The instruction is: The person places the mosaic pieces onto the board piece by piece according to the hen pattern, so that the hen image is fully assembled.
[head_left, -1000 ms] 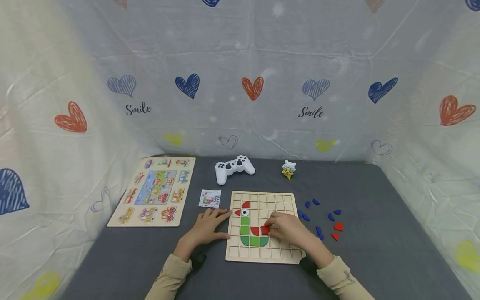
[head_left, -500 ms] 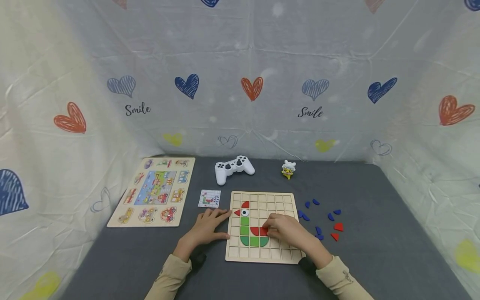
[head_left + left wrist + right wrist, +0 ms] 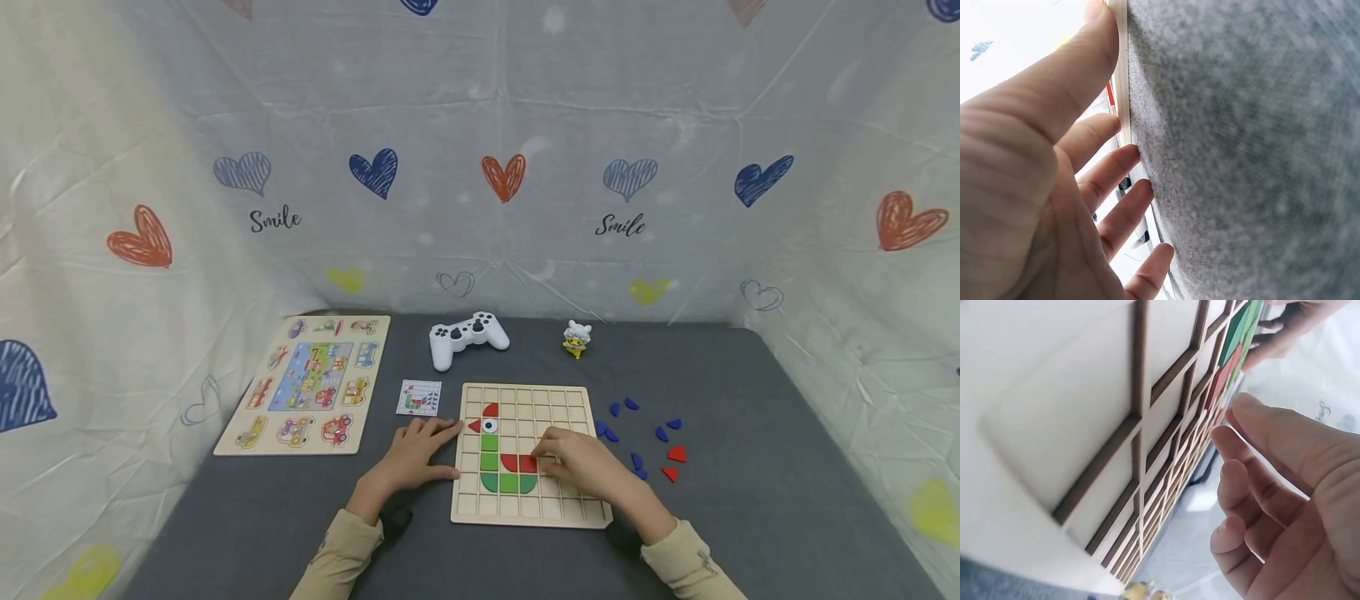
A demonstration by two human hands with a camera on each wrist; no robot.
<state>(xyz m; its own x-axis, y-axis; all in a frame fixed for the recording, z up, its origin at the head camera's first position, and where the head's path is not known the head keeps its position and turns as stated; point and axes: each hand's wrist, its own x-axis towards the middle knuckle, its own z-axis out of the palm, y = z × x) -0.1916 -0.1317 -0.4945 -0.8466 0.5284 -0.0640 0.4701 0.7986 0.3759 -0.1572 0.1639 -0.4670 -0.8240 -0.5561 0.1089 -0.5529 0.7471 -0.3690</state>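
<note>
A wooden grid board [image 3: 558, 508] lies flat in front of me. Green squares [image 3: 489, 443], dark green rounded pieces, a red quarter-round piece [image 3: 509, 462], a red square [image 3: 527, 464] and an eye tile [image 3: 490, 425] fill cells on its left half. My left hand [image 3: 411, 458] touches the board's left edge with spread fingers and thumb, also seen along the rim [image 3: 1122, 69] in the left wrist view. My right hand [image 3: 576, 458] is just right of the red square, thumb and fingertips loosely bent. In the right wrist view nothing shows between those fingertips [image 3: 1247, 403].
Blue petal-shaped pieces [image 3: 632, 404] and red triangles [image 3: 677, 453] lie right of the board. Behind it are a small pattern card [image 3: 419, 397], a white game controller [image 3: 469, 335] and a little figurine [image 3: 577, 338]. A vehicle puzzle board [image 3: 303, 383] lies at the left.
The red square has settled into the cell beside the red quarter-round piece. My right hand has let go of it and drawn slightly right. The left hand has stayed put.
</note>
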